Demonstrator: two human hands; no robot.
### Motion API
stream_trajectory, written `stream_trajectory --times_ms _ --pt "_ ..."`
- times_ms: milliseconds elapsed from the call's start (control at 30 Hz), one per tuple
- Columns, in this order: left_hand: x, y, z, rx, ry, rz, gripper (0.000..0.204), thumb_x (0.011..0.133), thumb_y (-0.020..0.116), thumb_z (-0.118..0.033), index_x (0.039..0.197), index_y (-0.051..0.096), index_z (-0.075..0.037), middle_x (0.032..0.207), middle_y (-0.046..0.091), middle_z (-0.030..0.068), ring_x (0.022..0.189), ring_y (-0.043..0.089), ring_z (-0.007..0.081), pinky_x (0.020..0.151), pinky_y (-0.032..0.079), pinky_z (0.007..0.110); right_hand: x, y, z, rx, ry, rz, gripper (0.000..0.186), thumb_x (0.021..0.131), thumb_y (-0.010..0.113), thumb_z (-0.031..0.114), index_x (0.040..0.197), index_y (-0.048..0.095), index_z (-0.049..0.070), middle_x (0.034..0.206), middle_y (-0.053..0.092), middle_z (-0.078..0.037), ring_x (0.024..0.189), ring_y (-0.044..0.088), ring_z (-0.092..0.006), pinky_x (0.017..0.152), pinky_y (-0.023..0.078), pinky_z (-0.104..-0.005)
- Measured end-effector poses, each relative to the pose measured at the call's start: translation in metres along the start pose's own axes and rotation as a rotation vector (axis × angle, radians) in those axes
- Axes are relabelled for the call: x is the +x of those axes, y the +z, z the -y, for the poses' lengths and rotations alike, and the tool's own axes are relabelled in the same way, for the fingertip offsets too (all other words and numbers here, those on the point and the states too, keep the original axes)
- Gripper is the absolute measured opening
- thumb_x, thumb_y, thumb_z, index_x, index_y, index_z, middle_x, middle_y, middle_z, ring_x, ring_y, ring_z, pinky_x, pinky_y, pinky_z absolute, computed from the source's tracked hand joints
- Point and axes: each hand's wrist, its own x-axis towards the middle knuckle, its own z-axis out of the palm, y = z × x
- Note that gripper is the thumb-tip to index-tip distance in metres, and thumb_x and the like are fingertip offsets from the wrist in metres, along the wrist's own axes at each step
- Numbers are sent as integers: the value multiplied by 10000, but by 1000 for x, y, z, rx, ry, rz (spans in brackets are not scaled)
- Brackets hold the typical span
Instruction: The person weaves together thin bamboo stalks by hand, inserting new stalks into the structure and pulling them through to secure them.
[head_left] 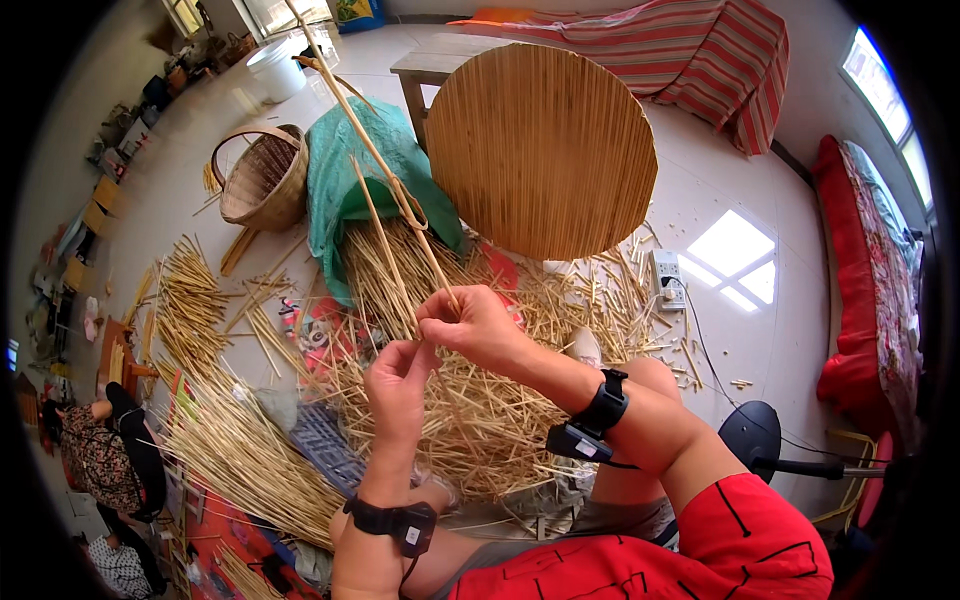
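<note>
My right hand is closed around a long dry stalk, which slants up and away to the far left. A dry leaf sheath curls off the stalk partway along. My left hand is pinched just below, its fingertips touching the right hand's, at the stalk's lower part. A thinner strip rises beside the stalk from the same spot. Beneath both hands spreads a heap of cut straw pieces. Beyond them, a green woven sack lies with its mouth toward me, full of stalks.
A round board of stalks leans against a wooden bench. A wicker basket and white bucket stand far left. Long stalks lie at left. A power strip with a cable sits right. Another person is at far left.
</note>
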Motion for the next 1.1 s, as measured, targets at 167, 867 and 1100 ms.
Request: stream_trajectory --times_ms 167,867,1100 --pt "-1 0 -1 62 39 5 131 887 644 -122 833 626 -4 728 628 -8 672 542 38 636 424 189 -2 -1 6 -82 -41 -11 100 808 637 61 837 642 -34 688 617 0 611 542 -39 522 431 -202" --pt "-5 6 0 356 180 -58 157 881 650 -119 802 623 13 651 608 -3 613 518 34 560 414 206 -6 1 10 -369 -140 -81 72 751 630 62 768 622 -7 609 573 4 561 474 -36 473 387 -228" --pt "-5 2 -1 252 129 -13 149 899 626 -128 871 648 17 703 635 2 635 530 36 575 419 197 -4 2 12 -194 -31 -30 40 781 607 26 771 609 -13 627 583 3 566 512 -34 480 400 -212"
